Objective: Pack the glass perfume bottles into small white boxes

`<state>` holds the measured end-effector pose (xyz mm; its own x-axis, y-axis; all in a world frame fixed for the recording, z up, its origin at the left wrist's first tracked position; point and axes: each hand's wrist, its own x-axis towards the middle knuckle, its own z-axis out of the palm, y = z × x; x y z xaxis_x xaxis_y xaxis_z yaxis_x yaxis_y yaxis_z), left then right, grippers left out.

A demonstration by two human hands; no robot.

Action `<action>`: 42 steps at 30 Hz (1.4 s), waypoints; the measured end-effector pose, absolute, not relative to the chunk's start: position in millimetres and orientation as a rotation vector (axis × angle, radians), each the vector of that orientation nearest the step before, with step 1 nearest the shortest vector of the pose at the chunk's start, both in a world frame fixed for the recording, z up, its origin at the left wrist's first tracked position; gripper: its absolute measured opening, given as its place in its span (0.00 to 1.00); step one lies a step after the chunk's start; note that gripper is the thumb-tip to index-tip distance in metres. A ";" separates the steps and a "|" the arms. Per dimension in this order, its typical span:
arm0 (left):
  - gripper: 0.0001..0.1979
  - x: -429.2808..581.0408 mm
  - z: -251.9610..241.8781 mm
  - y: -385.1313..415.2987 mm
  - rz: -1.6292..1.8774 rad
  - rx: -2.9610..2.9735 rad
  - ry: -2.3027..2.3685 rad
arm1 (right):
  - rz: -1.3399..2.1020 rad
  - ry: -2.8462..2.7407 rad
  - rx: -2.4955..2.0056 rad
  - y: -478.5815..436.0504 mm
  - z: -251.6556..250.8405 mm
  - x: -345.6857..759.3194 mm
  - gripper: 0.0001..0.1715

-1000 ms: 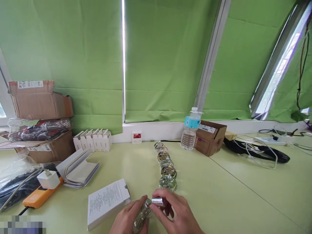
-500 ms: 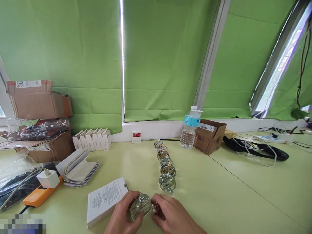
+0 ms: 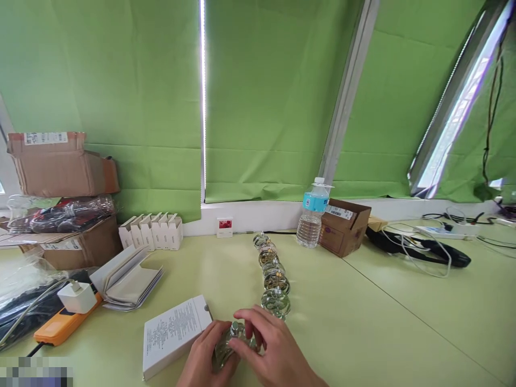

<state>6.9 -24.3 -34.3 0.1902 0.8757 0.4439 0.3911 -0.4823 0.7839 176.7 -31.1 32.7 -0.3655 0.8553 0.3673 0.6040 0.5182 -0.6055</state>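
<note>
My left hand (image 3: 207,352) wraps round a clear glass perfume bottle (image 3: 222,352) and holds it upright near the table's front edge. A silver spray neck (image 3: 235,328) shows at its top. My right hand (image 3: 268,346) is at the bottle's right side, thumb and forefinger apart around the neck. Its other fingers curl inward, and what lies in them is hidden. Beyond my hands, several similar glass bottles (image 3: 276,302) with shiny tops stand in a row running away from me. A white printed box (image 3: 173,336) lies flat left of my left hand.
Several small white boxes (image 3: 157,232) stand at the back left, near folded white card (image 3: 131,282). An orange power strip (image 3: 66,322) with a white plug (image 3: 77,296) and stacked cardboard boxes (image 3: 64,169) are farther left. A water bottle (image 3: 310,226) and brown carton (image 3: 342,228) stand back right.
My right hand has risen and moved left over the bottle, its thumb and forefinger spreading. The small shiny cap visible in it before is out of sight. My left hand still holds the bottle.
</note>
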 end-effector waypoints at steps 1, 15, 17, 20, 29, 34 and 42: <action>0.13 6.9 -34.4 -24.5 1.255 1.969 1.166 | 0.469 -2.085 -1.176 -30.4 30.5 172.7 0.13; 0.08 7.8 -13.0 -29.8 1.100 2.025 1.233 | 0.414 -2.109 -1.058 -23.9 24.1 165.9 0.12; 0.08 7.8 -14.0 -29.6 1.114 2.019 1.234 | 0.391 -2.144 -1.004 -22.7 21.7 166.3 0.12; 0.08 8.1 -17.5 -28.4 1.140 2.014 1.234 | 0.372 -2.171 -0.921 -23.5 26.8 168.6 0.13; 0.11 7.9 -19.2 -28.4 1.167 2.012 1.244 | 0.421 -1.682 -1.017 -35.3 85.7 182.1 0.14; 0.15 8.3 -21.5 -27.1 1.178 2.032 1.238 | 0.477 -1.869 -1.221 -22.1 64.7 196.0 0.14; 0.19 7.7 -25.6 -27.6 1.224 2.019 1.243 | 0.350 -2.285 -1.482 -22.7 52.4 223.3 0.14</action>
<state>7.7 -27.6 -25.6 0.1918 0.8754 0.4437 0.4573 -0.4797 0.7488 223.3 -22.7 52.4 -0.3625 0.9127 0.1888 0.8144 0.4087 -0.4119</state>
